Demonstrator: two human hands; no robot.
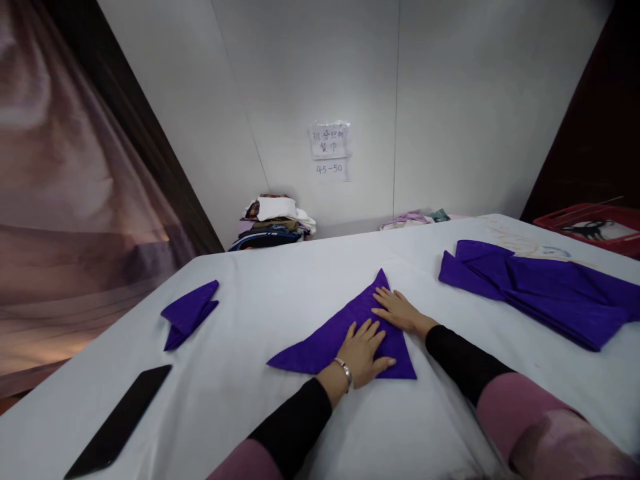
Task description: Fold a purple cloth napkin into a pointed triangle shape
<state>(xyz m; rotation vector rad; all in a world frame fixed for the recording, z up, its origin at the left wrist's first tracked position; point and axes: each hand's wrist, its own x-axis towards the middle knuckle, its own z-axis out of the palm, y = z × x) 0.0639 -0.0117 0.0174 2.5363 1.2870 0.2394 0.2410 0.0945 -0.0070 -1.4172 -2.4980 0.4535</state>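
A purple cloth napkin (320, 339), folded into a triangle, lies flat on the white-covered table in front of me. One point of it faces away from me, and another stretches to the left. My left hand (361, 353) rests palm down across its lower middle, fingers spread, with a silver bracelet at the wrist. Farther back, my right hand (397, 311) presses flat near the napkin's right edge, its fingers stretched out. Neither hand grips the fabric. The napkin's surface beneath both palms is hidden.
A smaller folded purple napkin (189, 313) sits at the left, above a black flat object (123, 420). To the right lies a pile of purple cloths (545, 283). Stacked clothes (273, 223) stand behind the table (240, 307); a red basket (595, 227) is at far right.
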